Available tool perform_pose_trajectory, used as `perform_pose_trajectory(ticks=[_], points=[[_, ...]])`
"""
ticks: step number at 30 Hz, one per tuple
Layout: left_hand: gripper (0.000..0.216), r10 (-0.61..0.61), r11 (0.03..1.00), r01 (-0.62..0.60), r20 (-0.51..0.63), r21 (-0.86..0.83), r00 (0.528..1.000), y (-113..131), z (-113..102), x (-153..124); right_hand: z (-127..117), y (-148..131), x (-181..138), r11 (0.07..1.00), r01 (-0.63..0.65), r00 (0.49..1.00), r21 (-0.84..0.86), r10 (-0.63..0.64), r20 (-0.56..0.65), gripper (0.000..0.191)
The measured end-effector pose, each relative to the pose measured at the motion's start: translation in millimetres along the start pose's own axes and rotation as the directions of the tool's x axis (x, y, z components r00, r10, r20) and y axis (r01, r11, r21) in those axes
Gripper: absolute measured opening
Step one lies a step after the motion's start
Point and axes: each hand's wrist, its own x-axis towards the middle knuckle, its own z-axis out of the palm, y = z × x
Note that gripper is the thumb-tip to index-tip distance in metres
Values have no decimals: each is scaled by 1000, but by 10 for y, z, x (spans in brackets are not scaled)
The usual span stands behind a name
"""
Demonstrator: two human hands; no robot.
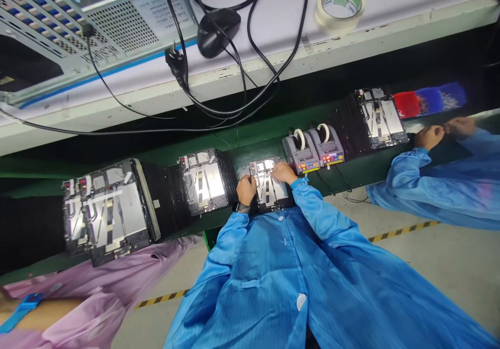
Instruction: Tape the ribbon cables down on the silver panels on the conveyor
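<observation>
In front of my body lies an opened tablet-like device (269, 190), its silver battery plates, dark flex strips and small boards exposed. My left hand (246, 190), with a dark watch on its wrist, is closed at the device's left edge, near its upper corner. Whatever its fingers hold is too small to make out. My right hand (284, 173) reaches over the upper right part of the device, fingers pinched together at its surface. The fingertips are too small to show what lies between them. Blue sleeves cover both my arms.
Right of the device stand two grey tape dispensers (314, 150). Similar opened devices (205, 182) lie along the dark belt on both sides. Co-workers' sleeves show left and right. Above, a shelf carries a computer case, black cables, a mouse (219, 31) and a tape roll (339, 5).
</observation>
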Motion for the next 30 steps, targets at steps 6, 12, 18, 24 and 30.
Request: perform_pose_trajectory(ticks=[6, 12, 18, 24, 30], points=[[40, 426, 904, -428, -142, 21, 893, 98, 111, -365, 21, -22, 15, 997, 9, 998, -74, -13, -56, 23], [54, 696, 693, -714, 166, 101, 699, 126, 284, -539, -11, -57, -42, 993, 28, 998, -117, -34, -51, 25], [55, 686, 679, -722, 236, 129, 688, 45, 358, -488, 18, -30, -28, 992, 41, 996, -120, -50, -74, 25], [57, 689, 676, -725, 235, 131, 685, 32, 347, -489, 44, -10, -22, 991, 56, 994, -121, -67, -90, 24], [59, 688, 683, -721, 231, 114, 688, 16, 354, -488, 50, -14, -25, 991, 54, 993, -121, -66, -98, 23]])
